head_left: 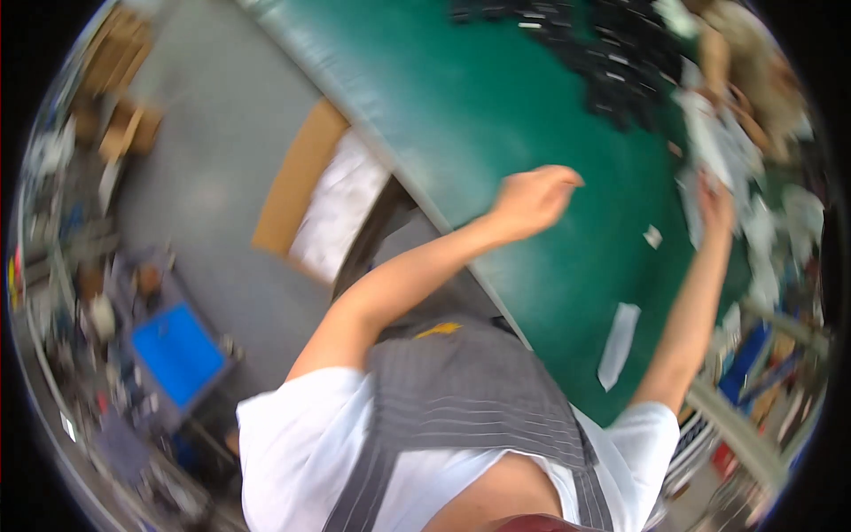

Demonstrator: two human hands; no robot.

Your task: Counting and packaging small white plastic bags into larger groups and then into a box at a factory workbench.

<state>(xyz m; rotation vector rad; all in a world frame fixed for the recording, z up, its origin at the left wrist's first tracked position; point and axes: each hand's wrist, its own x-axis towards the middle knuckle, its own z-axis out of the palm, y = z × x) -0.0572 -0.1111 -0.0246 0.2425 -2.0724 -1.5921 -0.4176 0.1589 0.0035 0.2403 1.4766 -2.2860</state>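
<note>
Striped grey apron straps [470, 390] over a white T-shirt [292, 443] fill the lower middle of the view, and both bare forearms stretch away from them across a green desk [496, 106]. Motion blur softens everything.

Left hand [532, 199] hovers over bare green surface near the middle of the desk, fingers curled into a loose fist; whether anything small sits inside is not clear. Right hand [716, 202] reaches further, up to a heap of white paper slips [709, 142] at the far right side, and touches its lower edge; blur hides whether the fingers have closed on a slip or merely rest on it. Beyond the slips lies a spread of small black parts [612, 53]. One long white strip [618, 344] lies on the desk just beside the right forearm, and a small white scrap [652, 236] lies between the two hands.

My reading is that the step in hand is picking from the white heap. Next would call for a clean pinch on a single slip, so its neighbours stay put.

Off the desk's near edge stands an open cardboard box [306, 177] of white material, and a blue bin [175, 353] sits on the grey floor.
</note>
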